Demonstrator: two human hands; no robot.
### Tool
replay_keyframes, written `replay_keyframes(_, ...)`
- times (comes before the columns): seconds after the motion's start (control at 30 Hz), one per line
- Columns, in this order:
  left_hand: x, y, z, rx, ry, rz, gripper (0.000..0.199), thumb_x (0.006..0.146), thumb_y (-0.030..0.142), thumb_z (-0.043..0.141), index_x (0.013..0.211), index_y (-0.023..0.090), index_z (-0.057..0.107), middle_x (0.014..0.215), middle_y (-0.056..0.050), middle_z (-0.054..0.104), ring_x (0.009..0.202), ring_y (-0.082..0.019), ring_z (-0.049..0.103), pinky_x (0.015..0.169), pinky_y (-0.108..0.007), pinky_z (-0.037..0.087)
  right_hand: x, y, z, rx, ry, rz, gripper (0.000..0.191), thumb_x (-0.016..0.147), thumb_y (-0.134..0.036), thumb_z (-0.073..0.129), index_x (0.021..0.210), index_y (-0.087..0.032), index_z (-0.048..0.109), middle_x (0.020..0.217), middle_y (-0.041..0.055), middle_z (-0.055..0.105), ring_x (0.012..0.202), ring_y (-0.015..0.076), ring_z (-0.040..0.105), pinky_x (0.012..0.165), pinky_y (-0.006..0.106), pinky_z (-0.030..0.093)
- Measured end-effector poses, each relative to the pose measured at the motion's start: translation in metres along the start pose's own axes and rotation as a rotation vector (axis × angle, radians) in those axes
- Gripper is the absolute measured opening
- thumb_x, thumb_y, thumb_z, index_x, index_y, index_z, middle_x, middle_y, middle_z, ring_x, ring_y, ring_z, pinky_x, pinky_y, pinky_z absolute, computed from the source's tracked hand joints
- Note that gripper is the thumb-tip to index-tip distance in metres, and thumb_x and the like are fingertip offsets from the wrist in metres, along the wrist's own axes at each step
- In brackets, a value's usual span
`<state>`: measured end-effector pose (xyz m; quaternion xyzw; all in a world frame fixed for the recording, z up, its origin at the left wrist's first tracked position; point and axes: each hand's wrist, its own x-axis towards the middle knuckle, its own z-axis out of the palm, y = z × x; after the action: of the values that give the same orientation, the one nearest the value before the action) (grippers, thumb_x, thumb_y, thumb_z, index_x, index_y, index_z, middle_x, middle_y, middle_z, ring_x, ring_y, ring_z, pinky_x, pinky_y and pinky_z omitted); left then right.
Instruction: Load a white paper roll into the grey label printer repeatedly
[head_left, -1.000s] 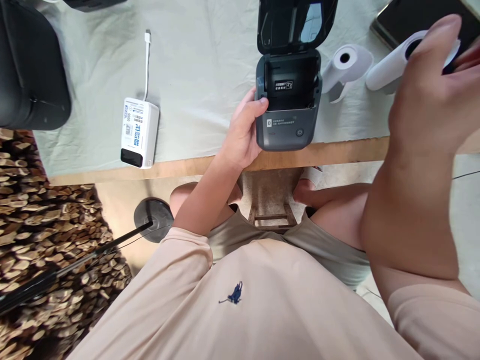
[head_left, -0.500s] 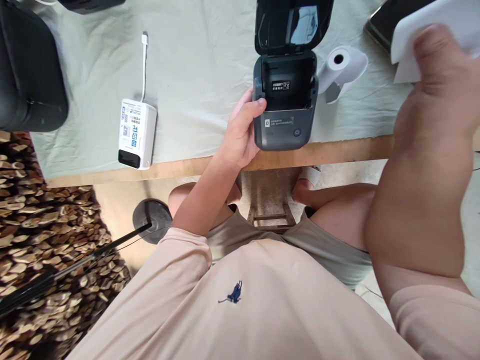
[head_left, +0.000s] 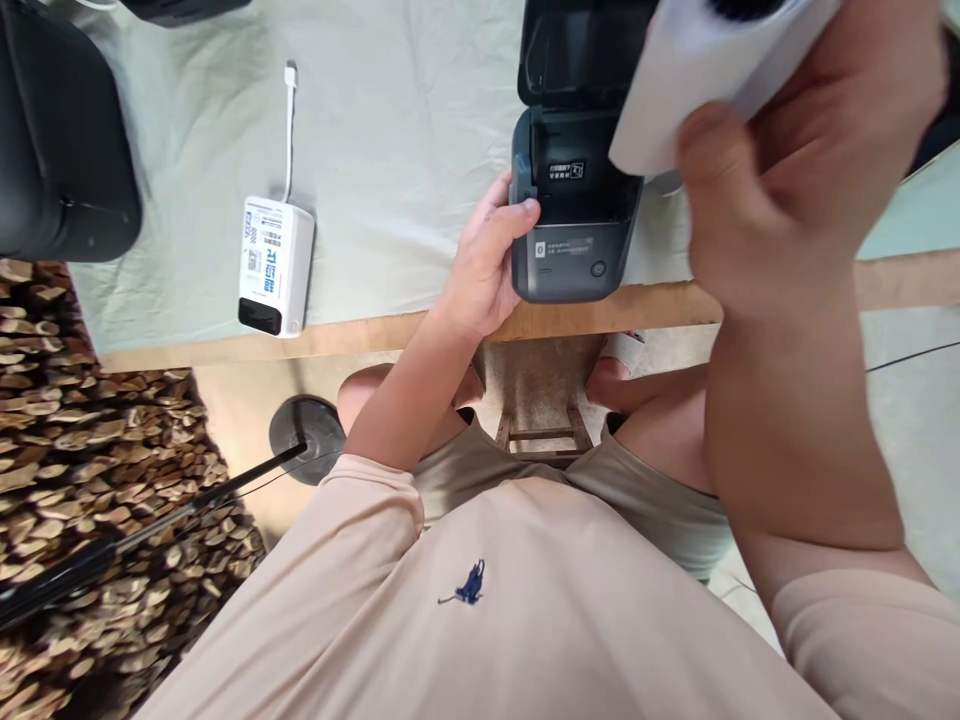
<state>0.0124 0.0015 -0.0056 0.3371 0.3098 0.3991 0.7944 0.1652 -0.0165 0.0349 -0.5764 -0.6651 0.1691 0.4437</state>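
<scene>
Left hand (head_left: 487, 255) grips open black printer (head_left: 574, 255) on bench (head_left: 405, 170). Right hand (head_left: 795, 170) grips white paper roll (head_left: 690, 80).

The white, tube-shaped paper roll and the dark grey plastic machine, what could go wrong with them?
The roll in the right hand might bump the open black plastic lid, as they look close. The machine might slip over the pale wooden table edge if the left hand loosens.

white roll (head_left: 686, 85): blurred, cropped | lid (head_left: 566, 50): partly hidden | dark case (head_left: 64, 135), perhaps: cropped
</scene>
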Motion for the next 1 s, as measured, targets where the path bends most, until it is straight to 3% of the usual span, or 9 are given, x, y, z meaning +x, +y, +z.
replay_keyframes(0.1, -0.001, -0.002, -0.001, 0.030, 0.028, 0.004, 0.019, 0.075, 0.022, 0.039, 0.092, 0.025, 0.047, 0.081, 0.003, 0.056, 0.099, -0.014, 0.051, 0.078, -0.028, 0.046, -0.001, -0.002, 0.003, -0.160, -0.121, -0.145, 0.037, 0.070, -0.029, 0.036, 0.105, -0.018, 0.042, 0.101, -0.0031, 0.047, 0.090, 0.0035, 0.046, 0.081, 0.017, 0.037)
replay_keyframes(0.2, -0.002, -0.005, -0.002, 0.052, 0.025, 0.010, 0.024, 0.075, 0.022, 0.040, 0.099, 0.022, 0.045, 0.084, 0.003, 0.054, 0.093, -0.013, 0.055, 0.074, -0.025, 0.047, -0.001, 0.002, 0.006, -0.361, -0.198, -0.120, 0.036, 0.069, -0.033, 0.039, 0.104, -0.029, 0.040, 0.102, -0.0074, 0.048, 0.094, 0.0081, 0.046, 0.084, 0.024, 0.036)
replay_keyframes(0.3, -0.003, -0.008, -0.004, 0.046, 0.031, 0.008, 0.029, 0.074, 0.023, 0.045, 0.103, 0.023, 0.044, 0.082, 0.003, 0.054, 0.090, -0.013, 0.056, 0.073, -0.024, 0.047, 0.000, 0.006, 0.008, -0.478, -0.241, -0.061, 0.034, 0.067, -0.033, 0.042, 0.100, -0.032, 0.041, 0.095, -0.0080, 0.051, 0.093, 0.0111, 0.047, 0.084, 0.030, 0.035)
replay_keyframes(0.4, -0.003, -0.007, -0.005, 0.041, 0.058, -0.011, 0.032, 0.071, 0.023, 0.049, 0.103, 0.025, 0.046, 0.080, 0.003, 0.055, 0.098, -0.015, 0.053, 0.078, -0.026, 0.047, 0.000, 0.008, 0.011, -0.464, -0.255, -0.047, 0.033, 0.063, -0.034, 0.046, 0.096, -0.031, 0.045, 0.087, -0.0070, 0.053, 0.088, 0.0127, 0.049, 0.080, 0.034, 0.036)
replay_keyframes(0.5, -0.002, -0.004, -0.004, 0.039, 0.027, -0.016, 0.028, 0.072, 0.025, 0.047, 0.100, 0.030, 0.047, 0.088, 0.003, 0.058, 0.106, -0.017, 0.046, 0.083, -0.029, 0.046, -0.001, 0.011, 0.013, -0.405, -0.237, -0.066, 0.024, 0.067, -0.031, 0.042, 0.091, -0.031, 0.050, 0.091, -0.0105, 0.053, 0.091, 0.0082, 0.050, 0.081, 0.030, 0.039)
replay_keyframes(0.67, -0.001, 0.000, 0.000, -0.007, -0.026, 0.001, 0.026, 0.077, 0.030, 0.037, 0.102, 0.026, 0.046, 0.096, 0.002, 0.058, 0.112, -0.019, 0.042, 0.087, -0.033, 0.045, -0.002, 0.014, 0.015, -0.306, -0.169, -0.139, 0.021, 0.070, -0.036, 0.039, 0.085, -0.035, 0.054, 0.095, -0.0145, 0.051, 0.093, 0.0034, 0.047, 0.084, 0.027, 0.039)
replay_keyframes(0.87, -0.002, -0.003, 0.004, -0.022, 0.002, 0.051, 0.033, 0.076, 0.043, 0.033, 0.095, 0.020, 0.049, 0.078, 0.000, 0.057, 0.101, -0.016, 0.052, 0.077, -0.026, 0.049, -0.005, 0.013, 0.019, -0.258, -0.192, -0.272, 0.021, 0.063, -0.037, 0.048, 0.083, -0.035, 0.056, 0.094, -0.0150, 0.052, 0.098, 0.0058, 0.043, 0.088, 0.029, 0.036)
replay_keyframes(1.0, -0.003, 0.000, 0.004, -0.025, 0.034, 0.050, 0.022, 0.076, 0.027, 0.040, 0.097, 0.021, 0.045, 0.079, 0.002, 0.056, 0.099, -0.013, 0.053, 0.075, -0.021, 0.048, -0.006, 0.011, 0.019, -0.218, -0.212, -0.323, 0.025, 0.062, -0.038, 0.050, 0.086, -0.034, 0.055, 0.093, -0.0148, 0.052, 0.102, 0.0057, 0.040, 0.092, 0.029, 0.034)
